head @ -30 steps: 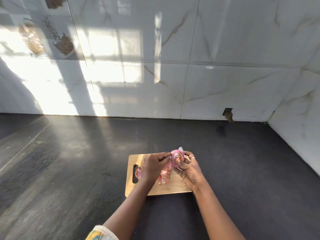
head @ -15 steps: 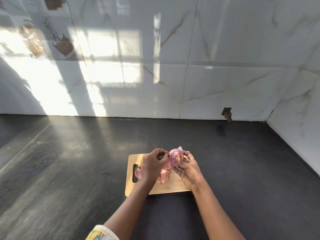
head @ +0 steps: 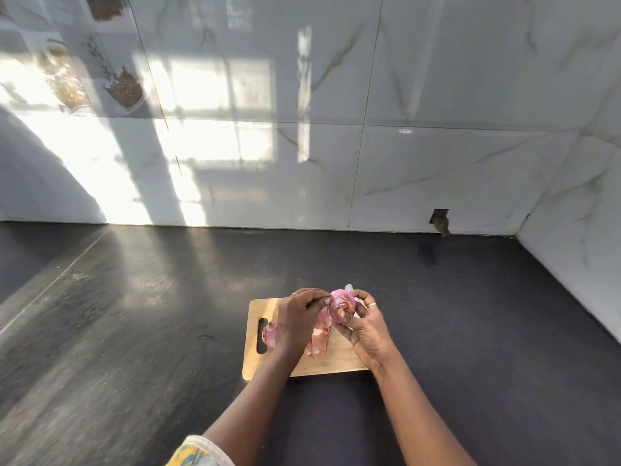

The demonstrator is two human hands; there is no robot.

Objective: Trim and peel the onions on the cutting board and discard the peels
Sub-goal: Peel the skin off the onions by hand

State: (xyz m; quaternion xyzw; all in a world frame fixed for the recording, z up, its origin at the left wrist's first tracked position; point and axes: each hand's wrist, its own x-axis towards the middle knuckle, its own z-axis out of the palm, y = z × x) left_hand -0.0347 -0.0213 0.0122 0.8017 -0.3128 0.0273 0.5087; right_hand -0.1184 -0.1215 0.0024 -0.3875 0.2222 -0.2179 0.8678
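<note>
Compared with half a second earlier, both hands sit almost unchanged, the left fingertips now drawn slightly closer to the onion's cut face. Right hand [head: 364, 326]: grip closed around the onion [head: 341, 306], held raised above the far part of the cutting board [head: 339, 359]; a ring shows on one finger. Left hand [head: 297, 319]: thumb and fingertips [head: 321, 300] pinched together on a strip of peel [head: 319, 338] at the left edge of the held onion. The strip hangs down from the pinch to loose peel on the board directly below. A second onion piece [head: 270, 332] lies on the board left of the left hand, beside the handle slot. The board rests on the dark bench [head: 134, 331].
</note>
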